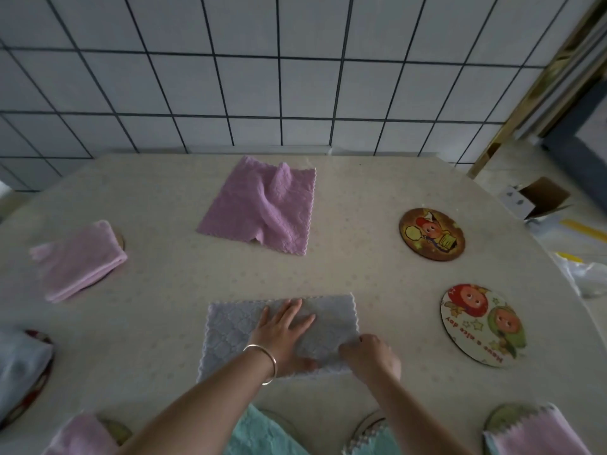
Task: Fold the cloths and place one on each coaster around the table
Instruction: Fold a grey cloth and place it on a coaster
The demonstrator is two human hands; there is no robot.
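Two bare coasters (432, 234), one unfolded pink cloth (262, 206), two hands (282, 326) on grey cloth (230, 326)

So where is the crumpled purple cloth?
The crumpled purple cloth lies unfolded at the far middle of the table, by the tiled wall, beyond the grey cloth under both hands.

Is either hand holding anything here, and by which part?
The right hand pinches the grey cloth at its near right corner; the left hand only presses flat on its middle.
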